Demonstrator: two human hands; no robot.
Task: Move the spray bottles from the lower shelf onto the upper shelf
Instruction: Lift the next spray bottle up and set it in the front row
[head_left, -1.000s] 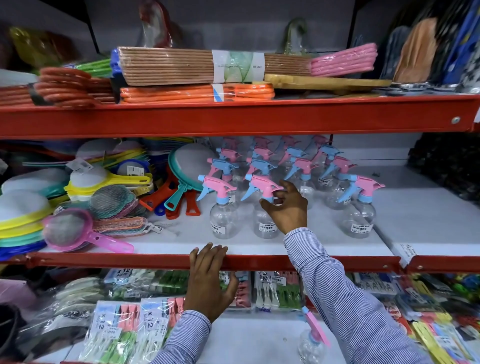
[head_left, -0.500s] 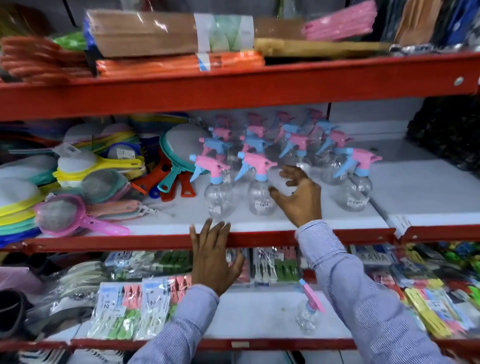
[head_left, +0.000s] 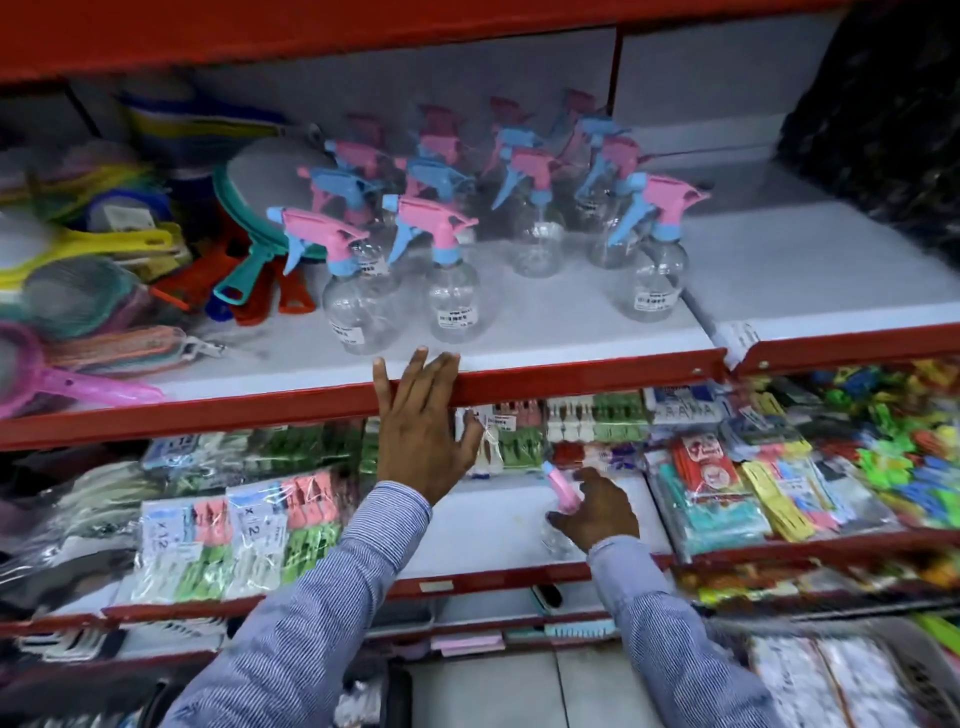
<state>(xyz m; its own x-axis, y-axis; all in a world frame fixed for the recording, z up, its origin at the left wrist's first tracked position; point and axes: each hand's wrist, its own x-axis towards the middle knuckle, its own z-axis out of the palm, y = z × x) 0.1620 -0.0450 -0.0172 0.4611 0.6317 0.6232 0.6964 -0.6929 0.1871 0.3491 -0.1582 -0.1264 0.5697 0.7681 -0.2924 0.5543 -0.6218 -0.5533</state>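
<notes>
The last spray bottle (head_left: 558, 512) stands on the lower shelf (head_left: 498, 525), and your right hand (head_left: 597, 514) has its fingers curled round the neck under the pink trigger. Your left hand (head_left: 423, 431) lies flat, fingers spread, holding nothing, against the upper shelf (head_left: 597, 376) edge, just below the clustered bottles (head_left: 457, 296).

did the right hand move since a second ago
Yes. The right hand left the spray bottles and dropped below the red shelf edge to the lone bottle.

Right hand (head_left: 597, 512) reaches spray bottle (head_left: 561, 488) on lower shelf (head_left: 498, 525).
</notes>
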